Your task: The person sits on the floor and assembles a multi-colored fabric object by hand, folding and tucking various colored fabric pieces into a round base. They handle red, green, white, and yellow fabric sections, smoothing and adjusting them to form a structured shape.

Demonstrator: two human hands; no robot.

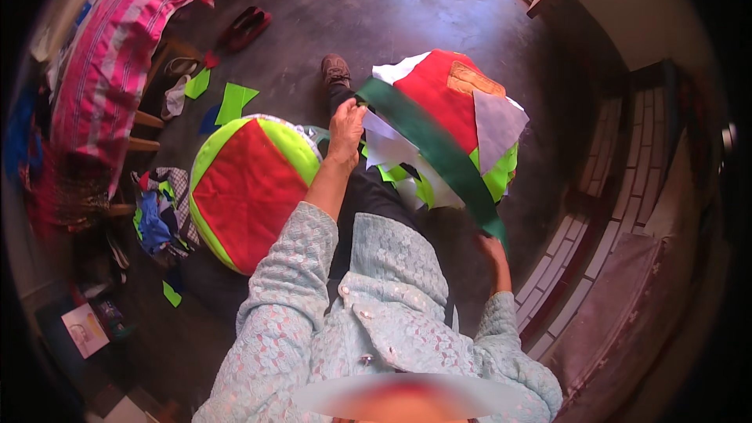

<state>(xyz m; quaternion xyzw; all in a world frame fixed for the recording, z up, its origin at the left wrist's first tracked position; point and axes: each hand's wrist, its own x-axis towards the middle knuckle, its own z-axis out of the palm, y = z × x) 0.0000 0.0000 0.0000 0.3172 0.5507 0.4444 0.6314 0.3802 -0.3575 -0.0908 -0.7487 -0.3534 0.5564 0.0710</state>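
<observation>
A long dark green strip of cloth (439, 141) stretches slantwise across the front of my body. Its upper left end is pinched in my left hand (345, 133). At its lower right end my right hand (492, 249) is closed on the cloth, the fingers partly hidden by it. Beyond the strip lies a rounded heap of fabric, with a red piece (431, 82), a grey triangle (498, 129) and lime green pieces (499, 182). Beside my left forearm stands a round cushion (254, 196) with a red four-sided panel and lime green edges.
Lime green scraps (234, 102) lie on the dark floor at the left, near red shoes (244, 29). A bundle of mixed cloth (160, 215) sits left of the cushion. Pink striped cloth (117, 55) drapes over wooden furniture. A slatted bench (603, 188) runs along the right.
</observation>
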